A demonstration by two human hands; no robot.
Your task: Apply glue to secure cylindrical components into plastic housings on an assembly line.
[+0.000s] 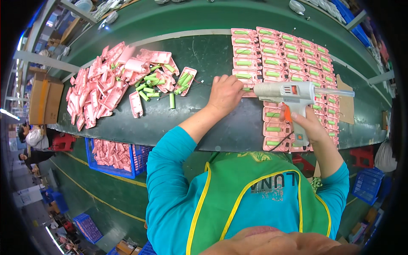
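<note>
My right hand grips a white hot glue gun with an orange trigger; a clear glue stick juts from its back end. The gun's nozzle points left, close to my left hand. That hand is closed, its fingertips at a green battery in a pink plastic shell at the left edge of the rows. My fingers and the nozzle hide part of this shell. Neat rows of pink shells, each with a green battery and thin wires, lie around and beyond the gun.
On the green workbench, a heap of pink shells lies left, beside loose green batteries. A blue crate of pink parts stands below the bench edge. A cardboard box is far left; flat cardboard lies right.
</note>
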